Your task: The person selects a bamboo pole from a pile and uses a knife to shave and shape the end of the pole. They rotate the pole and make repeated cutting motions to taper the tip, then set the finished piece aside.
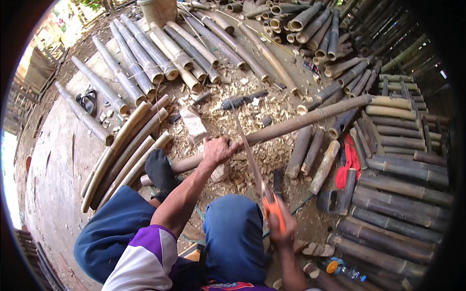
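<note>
My left hand (219, 150) is wrapped over a long bamboo pole (301, 119), which slants from beside my socked foot (161, 169) up to the right. In my right hand (282, 225) is the orange handle of a hand saw (252, 162). Its long blade crosses the pole just right of my left hand, pointing away from me. The pole's far end rests by a stack of short bamboo pieces at the right. Whether the teeth have cut into the pole, I cannot tell.
Wood chips (276, 150) cover the ground around the pole. Several bamboo poles (131, 53) lie in a row at the far left, with split lengths (127, 150) nearer. Cut bamboo (393, 199) is piled along the right. A red cloth (348, 165) and a plastic bottle (347, 270) lie there too.
</note>
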Action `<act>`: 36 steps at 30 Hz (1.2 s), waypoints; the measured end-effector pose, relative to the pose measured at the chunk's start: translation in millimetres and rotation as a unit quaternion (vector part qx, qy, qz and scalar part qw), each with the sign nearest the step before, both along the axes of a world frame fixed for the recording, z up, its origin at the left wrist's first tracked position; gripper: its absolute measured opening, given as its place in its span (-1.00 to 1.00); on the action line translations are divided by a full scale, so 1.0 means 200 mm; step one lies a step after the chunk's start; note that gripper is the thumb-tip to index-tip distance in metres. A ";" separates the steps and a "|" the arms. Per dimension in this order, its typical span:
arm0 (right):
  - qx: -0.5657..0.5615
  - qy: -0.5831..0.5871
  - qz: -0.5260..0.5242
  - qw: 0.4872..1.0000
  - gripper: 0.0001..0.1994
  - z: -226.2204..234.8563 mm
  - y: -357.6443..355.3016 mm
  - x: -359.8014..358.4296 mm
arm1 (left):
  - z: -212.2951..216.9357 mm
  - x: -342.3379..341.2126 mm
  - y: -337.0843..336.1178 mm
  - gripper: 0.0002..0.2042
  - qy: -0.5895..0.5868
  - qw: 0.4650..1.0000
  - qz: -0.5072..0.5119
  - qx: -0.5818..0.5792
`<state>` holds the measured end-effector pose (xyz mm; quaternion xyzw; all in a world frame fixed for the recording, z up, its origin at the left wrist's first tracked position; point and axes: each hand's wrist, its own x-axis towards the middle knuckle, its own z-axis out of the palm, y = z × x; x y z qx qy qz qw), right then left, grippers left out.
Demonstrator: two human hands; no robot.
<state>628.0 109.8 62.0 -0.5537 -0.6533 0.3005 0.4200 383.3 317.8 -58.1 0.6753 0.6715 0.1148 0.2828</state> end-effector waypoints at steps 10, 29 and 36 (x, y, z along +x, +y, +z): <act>-0.020 0.036 -0.019 0.999 -0.54 0.14 -0.18 -0.08 | -0.02 -0.10 0.00 -0.33 -0.010 0.999 -0.036 -0.009; 0.008 -0.028 -0.057 0.998 -0.61 0.06 0.29 -0.33 | -0.03 0.02 -0.03 -0.81 0.045 0.998 -0.024 0.045; -0.054 -0.027 -0.015 0.998 -0.56 0.16 -0.35 -0.09 | -0.01 0.00 -0.04 -0.84 0.059 0.998 -0.027 0.019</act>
